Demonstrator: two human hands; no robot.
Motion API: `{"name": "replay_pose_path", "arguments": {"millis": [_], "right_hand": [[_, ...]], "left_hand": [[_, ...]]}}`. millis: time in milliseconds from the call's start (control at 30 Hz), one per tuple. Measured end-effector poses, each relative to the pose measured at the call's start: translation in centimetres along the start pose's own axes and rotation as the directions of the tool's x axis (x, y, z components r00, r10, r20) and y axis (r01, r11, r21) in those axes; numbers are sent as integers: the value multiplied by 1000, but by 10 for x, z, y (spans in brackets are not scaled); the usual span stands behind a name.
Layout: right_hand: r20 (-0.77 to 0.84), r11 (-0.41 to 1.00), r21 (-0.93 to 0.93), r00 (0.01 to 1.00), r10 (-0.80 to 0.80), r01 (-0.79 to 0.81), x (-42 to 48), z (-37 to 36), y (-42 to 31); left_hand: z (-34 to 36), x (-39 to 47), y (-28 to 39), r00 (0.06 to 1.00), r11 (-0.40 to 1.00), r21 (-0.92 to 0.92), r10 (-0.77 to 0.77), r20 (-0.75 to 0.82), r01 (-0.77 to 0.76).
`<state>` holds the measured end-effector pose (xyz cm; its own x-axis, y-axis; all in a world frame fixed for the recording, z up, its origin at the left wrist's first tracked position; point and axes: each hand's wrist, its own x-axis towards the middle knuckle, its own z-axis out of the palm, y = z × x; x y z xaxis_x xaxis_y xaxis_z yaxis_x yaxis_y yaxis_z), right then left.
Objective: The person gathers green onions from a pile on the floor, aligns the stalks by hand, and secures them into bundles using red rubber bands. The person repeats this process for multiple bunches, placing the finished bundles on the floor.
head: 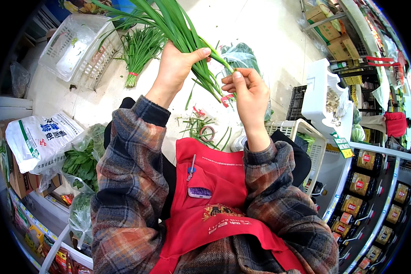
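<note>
My left hand (174,66) is closed around a loose bunch of long green leafy stalks (178,27), likely green garlic. Their leaves fan out past the top edge of the view. With thumb and fingers, my right hand (248,89) pinches the pale lower end of one stalk (222,62) that stands out from the bunch. Just below the cut ends, a piece of red tape (227,99) shows beside my right fingers. On the floor to the left lies a tied bundle of thin green stalks (139,51) with a red band around its base.
Trimmings (195,125) and a tape roll (207,133) lie on the floor before me. A plastic crate (104,65) stands left, greens in a bag (241,56) ahead. At right are a foam box (316,99), another crate (316,164) and shelves; bagged leafy greens (80,164) sit left.
</note>
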<state>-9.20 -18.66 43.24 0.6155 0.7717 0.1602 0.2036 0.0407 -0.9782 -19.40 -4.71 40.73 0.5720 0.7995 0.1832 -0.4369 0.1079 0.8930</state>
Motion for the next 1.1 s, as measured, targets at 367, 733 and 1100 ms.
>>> {"name": "replay_pose_path", "arguments": {"millis": [367,733,1100], "right_hand": [[123,950,112,953,276,-290,2,-33,6],[63,965,21,963,261,-262,-28,-72,27],[291,381,-916,861,416,126,-54,-67,94]], "left_hand": [[-9,5,2,1000,984,-177,26,-8,-27],[-14,4,11,1000,967,-256,-18,-8,16],[-15,2,10,992,877,-465,-88,87,118]]}}
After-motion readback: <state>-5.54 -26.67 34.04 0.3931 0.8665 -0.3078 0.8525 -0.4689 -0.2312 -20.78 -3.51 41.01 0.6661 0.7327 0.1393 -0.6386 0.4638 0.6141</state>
